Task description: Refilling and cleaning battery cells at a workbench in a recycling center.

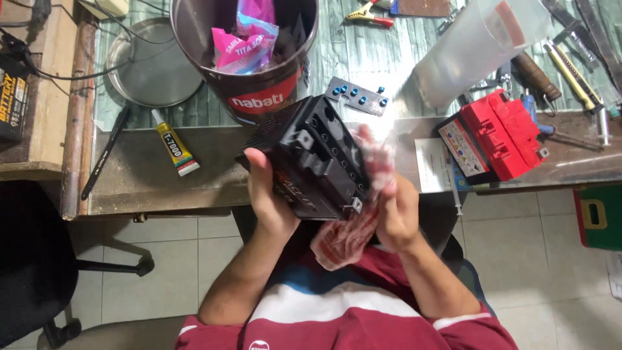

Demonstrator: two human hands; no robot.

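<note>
here the left hand (269,198) is wrapped around the side of a black motorcycle-type battery (311,159), thumb on the near face and fingers curled behind it out of view, so it holds the block tilted in the air above the person's lap, just in front of the workbench edge (149,188). the right hand (395,214) is closed on a red and white patterned rag (353,227) and presses it against the battery's right side; the rag is blurred, so how the fingers sit under it cannot be told exactly. the battery's top faces the camera, with a row of small round cell holes and a metal terminal tab at each of two corners.

judging by its kind, the battery is likely heavy for its size, rigid, and smooth-walled, so a one-handed hold may slip; the ribbed side wall and the bottom edge look like the safest places to take it, clear of the terminals and the open cell holes, which could leak if it tips far.

on the bench behind stand a dark round tin (249,45) stuffed with pink wrappers, a metal lid (152,65), a yellow glue tube (175,149), a black pen-like tool (103,152), a grey strip with blue screws (356,96), a translucent plastic jug (476,45) lying on its side, and a second battery with a red top (502,136) well apart to the right
</note>
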